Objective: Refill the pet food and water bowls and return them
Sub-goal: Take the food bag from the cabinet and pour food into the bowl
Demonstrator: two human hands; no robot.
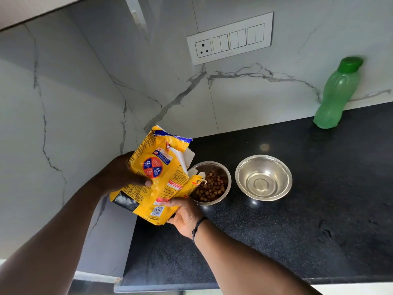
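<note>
Both my hands hold a yellow pet food bag (158,177), tilted with its torn mouth over a steel bowl (227,177) at the left end of the counter. My left hand (125,173) grips the bag's upper side and my right hand (185,216) supports its bottom. Brown kibble (211,187) lies in that bowl. A second steel bowl (263,177) stands just to its right with nothing in it. A green water bottle (338,94) with its cap on stands at the back right, against the wall.
The black granite counter (276,241) runs right and toward me, with its front edge near the bottom of the view. A marble-patterned wall rises behind and to the left. A white switch and socket panel (230,38) sits on the back wall.
</note>
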